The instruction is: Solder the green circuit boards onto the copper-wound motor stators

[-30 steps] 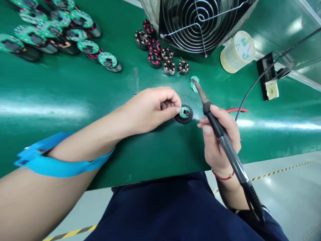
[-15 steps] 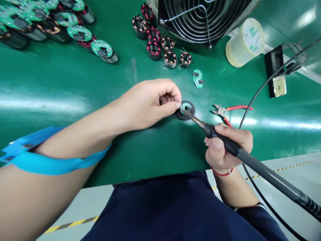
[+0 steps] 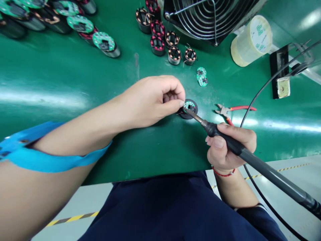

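Note:
My right hand (image 3: 230, 145) is wrapped round the dark handle of a soldering iron (image 3: 240, 150). The iron's tip rests at the left part of a small round green circuit board (image 3: 189, 106), which sits on a round black base (image 3: 195, 113). At the board's left edge, my left hand (image 3: 160, 100) has thumb and forefinger pinched together; whatever lies between them is too small to make out. Right of the board are cutting pliers (image 3: 225, 109) with red handles. Two loose green circuit boards (image 3: 202, 77) lie just behind it.
Several motor stators (image 3: 174, 55) with copper or red windings stand at the back, beside a fan with a wire guard (image 3: 200, 16). More stators topped with green boards (image 3: 104, 41) fill the back left. A tape roll (image 3: 250, 40) and an iron stand with sponge (image 3: 279, 72) are back right.
The iron's tip has shifted slightly left across the board. The whole view has moved a little, so the bench things appear further right. Both hands keep their grips.

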Tool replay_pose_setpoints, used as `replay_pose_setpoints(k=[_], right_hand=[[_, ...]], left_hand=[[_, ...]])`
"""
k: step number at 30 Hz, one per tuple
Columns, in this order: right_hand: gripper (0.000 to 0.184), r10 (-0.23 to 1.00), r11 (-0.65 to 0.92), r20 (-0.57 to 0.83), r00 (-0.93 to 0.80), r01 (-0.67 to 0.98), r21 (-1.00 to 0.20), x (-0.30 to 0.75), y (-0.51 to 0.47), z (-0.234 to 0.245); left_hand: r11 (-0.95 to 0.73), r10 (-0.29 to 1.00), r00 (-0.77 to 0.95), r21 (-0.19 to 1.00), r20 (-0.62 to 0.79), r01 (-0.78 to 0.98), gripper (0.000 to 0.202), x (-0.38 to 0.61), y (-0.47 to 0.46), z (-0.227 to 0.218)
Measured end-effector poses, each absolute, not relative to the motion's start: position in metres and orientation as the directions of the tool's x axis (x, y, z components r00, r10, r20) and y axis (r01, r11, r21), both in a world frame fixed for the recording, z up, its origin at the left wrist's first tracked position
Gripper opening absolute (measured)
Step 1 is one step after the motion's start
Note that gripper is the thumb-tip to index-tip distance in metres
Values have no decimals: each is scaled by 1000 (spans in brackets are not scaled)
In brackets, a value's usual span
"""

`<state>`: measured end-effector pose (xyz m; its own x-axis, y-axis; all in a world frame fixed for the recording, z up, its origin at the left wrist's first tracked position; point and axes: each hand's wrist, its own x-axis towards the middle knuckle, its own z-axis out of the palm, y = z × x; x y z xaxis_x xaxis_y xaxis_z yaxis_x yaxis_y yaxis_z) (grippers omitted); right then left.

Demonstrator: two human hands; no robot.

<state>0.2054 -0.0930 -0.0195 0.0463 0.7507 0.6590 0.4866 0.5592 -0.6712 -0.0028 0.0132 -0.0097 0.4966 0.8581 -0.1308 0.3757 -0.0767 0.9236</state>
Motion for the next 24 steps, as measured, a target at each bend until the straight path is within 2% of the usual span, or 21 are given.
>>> replay_pose_setpoints(k=[5, 11, 16, 18, 21, 24], right_hand=[[36, 713, 601, 700, 54, 468, -648, 207, -92, -22], [29, 738, 568, 674, 26, 514, -643, 203, -89, -16], [30, 671, 615, 740, 48, 521, -592, 202, -86, -10], [34, 712, 585, 701, 34, 524, -619, 202, -86, -5], [41, 827, 480, 562, -3, 524, -704, 200, -83, 3], [42, 902, 409, 409, -137, 573, -711, 198, -75, 4]], left_hand=[[-94, 853, 509, 923, -118, 372, 9, -3, 13, -10], [-83, 850, 508, 916, -141, 392, 10, -3, 13, -11], [-73, 852, 506, 924, -137, 374, 11, -3, 14, -11], [-67, 851, 506, 926, -142, 372, 11, -4, 14, -11], [-79, 841, 523, 925, -137, 371, 11, -4, 14, -13], [-114, 841, 529, 920, -111, 374, 8, -4, 14, -14]])
